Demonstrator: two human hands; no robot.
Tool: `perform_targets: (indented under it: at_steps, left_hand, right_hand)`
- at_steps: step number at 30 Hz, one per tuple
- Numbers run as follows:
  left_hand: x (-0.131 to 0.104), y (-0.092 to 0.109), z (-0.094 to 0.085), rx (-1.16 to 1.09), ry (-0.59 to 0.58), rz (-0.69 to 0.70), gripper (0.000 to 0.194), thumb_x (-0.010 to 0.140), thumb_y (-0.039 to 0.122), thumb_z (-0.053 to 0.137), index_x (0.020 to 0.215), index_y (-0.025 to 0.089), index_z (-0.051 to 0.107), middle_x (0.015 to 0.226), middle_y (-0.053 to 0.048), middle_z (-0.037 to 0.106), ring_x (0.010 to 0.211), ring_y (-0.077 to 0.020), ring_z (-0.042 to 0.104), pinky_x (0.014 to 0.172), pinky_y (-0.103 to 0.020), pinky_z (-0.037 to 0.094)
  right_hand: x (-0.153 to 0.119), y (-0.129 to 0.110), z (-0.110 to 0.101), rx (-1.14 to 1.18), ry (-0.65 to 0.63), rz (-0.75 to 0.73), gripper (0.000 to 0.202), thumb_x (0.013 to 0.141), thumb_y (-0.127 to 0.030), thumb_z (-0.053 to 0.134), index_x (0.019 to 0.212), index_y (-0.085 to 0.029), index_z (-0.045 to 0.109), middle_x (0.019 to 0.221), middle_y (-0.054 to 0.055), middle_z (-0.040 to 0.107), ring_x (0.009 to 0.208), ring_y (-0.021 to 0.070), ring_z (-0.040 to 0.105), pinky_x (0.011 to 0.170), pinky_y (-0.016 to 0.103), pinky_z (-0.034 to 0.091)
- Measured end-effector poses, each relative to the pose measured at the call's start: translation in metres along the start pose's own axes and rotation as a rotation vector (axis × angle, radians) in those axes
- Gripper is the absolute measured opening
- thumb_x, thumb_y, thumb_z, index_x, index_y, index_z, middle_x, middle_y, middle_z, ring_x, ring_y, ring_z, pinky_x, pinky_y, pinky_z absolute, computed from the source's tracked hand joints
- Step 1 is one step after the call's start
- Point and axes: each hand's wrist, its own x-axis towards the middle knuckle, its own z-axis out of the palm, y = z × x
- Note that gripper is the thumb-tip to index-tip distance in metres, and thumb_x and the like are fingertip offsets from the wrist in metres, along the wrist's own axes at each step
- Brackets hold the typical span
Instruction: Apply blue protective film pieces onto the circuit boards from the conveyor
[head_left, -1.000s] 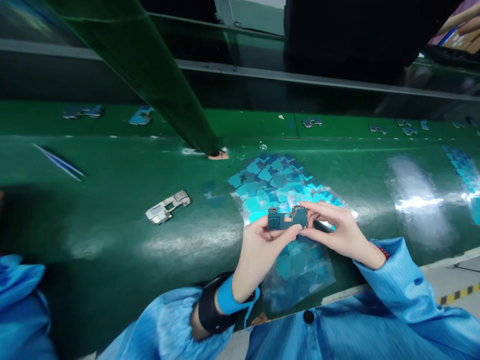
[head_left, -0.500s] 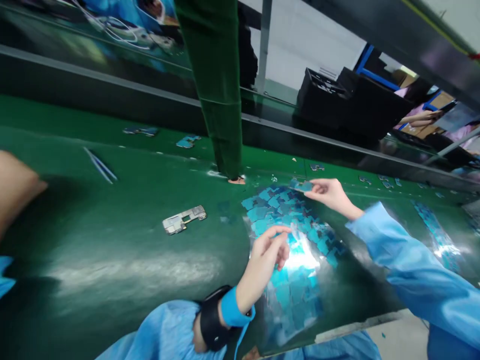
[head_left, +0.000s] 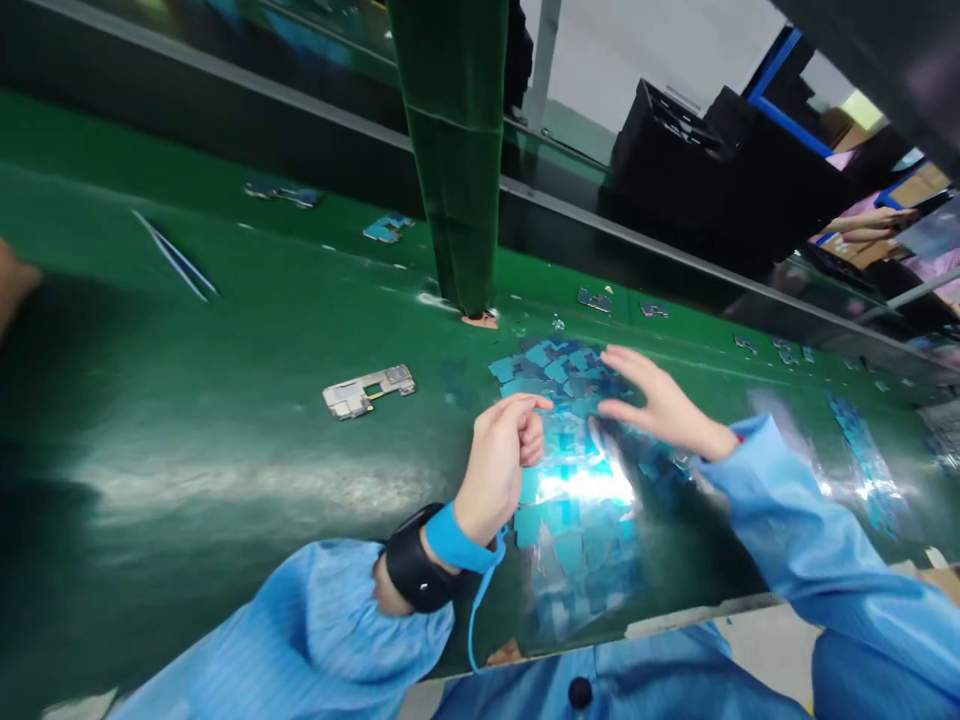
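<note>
My left hand (head_left: 504, 458) hovers over the left edge of a sheet of small blue-green pieces (head_left: 562, 525) under shiny clear film. Its fingers are curled in and the index points right; nothing shows in them. My right hand (head_left: 660, 402) is at the sheet's upper right, thumb and fingers spread apart, holding nothing. Just beyond it lies a small blue circuit board (head_left: 595, 299) on the green work surface. A silvery circuit board (head_left: 369, 391) rests flat to the left of my left hand.
Tweezers (head_left: 176, 257) lie at the left, near another person's hand (head_left: 13, 285). Other boards (head_left: 388, 228) line the back strip. A green post (head_left: 465, 160) rises beyond the sheet. Another film-covered strip (head_left: 866, 465) is at the right.
My right hand has let go of the small blue board, which now lies on the back strip, and has drawn back and opened. My left hand has moved left and curled tighter.
</note>
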Motion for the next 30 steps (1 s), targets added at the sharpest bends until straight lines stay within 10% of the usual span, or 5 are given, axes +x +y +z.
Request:
perform_targets:
  at_steps: [7,14,19,26,30]
  left_hand:
    - [0.003,0.001,-0.001,0.021,0.065,0.064,0.008,0.064,0.024,0.058,0.061,0.017,0.058,0.043,0.007,0.042,0.044,-0.0084,0.04,0.045,-0.021,0.034]
    - [0.008,-0.001,-0.004,0.252,-0.043,0.027,0.019,0.07,0.031,0.064,0.06,0.015,0.06,0.048,0.002,0.055,0.044,-0.01,0.051,0.046,-0.022,0.042]
    - [0.005,-0.006,-0.002,0.403,-0.145,-0.038,0.035,0.067,0.047,0.074,0.062,0.013,0.065,0.054,-0.003,0.065,0.052,-0.0146,0.063,0.052,-0.024,0.051]
    - [-0.001,-0.006,-0.001,0.374,-0.212,-0.105,0.036,0.059,0.046,0.082,0.067,0.015,0.065,0.066,-0.003,0.072,0.065,-0.018,0.069,0.061,-0.027,0.058]
    - [-0.004,-0.009,0.0,0.348,-0.206,-0.151,0.036,0.055,0.039,0.086,0.074,0.015,0.067,0.062,0.0,0.072,0.059,-0.0143,0.067,0.057,-0.022,0.056]
  right_hand:
    - [-0.083,-0.038,0.048,0.049,-0.16,-0.074,0.088,0.079,-0.058,0.063,0.15,-0.027,0.023,0.157,0.012,0.023,0.146,0.0304,0.017,0.114,0.057,0.022]
    - [-0.084,-0.031,0.064,0.079,0.092,-0.09,0.036,0.093,-0.033,0.052,0.129,-0.027,0.057,0.138,0.009,0.055,0.131,0.0249,0.048,0.11,0.052,0.035]
    - [-0.088,-0.039,0.06,0.145,0.259,-0.185,0.036,0.092,-0.026,0.055,0.129,-0.023,0.056,0.129,0.01,0.062,0.122,0.0207,0.057,0.107,0.044,0.041]
    - [-0.089,-0.055,0.053,0.179,0.106,-0.418,0.058,0.083,-0.054,0.058,0.131,-0.021,0.053,0.138,0.014,0.053,0.132,0.026,0.045,0.108,0.048,0.039]
    - [-0.081,-0.051,0.052,0.266,0.355,-0.25,0.035,0.09,-0.03,0.058,0.125,-0.023,0.057,0.13,0.013,0.059,0.125,0.0232,0.052,0.103,0.045,0.045]
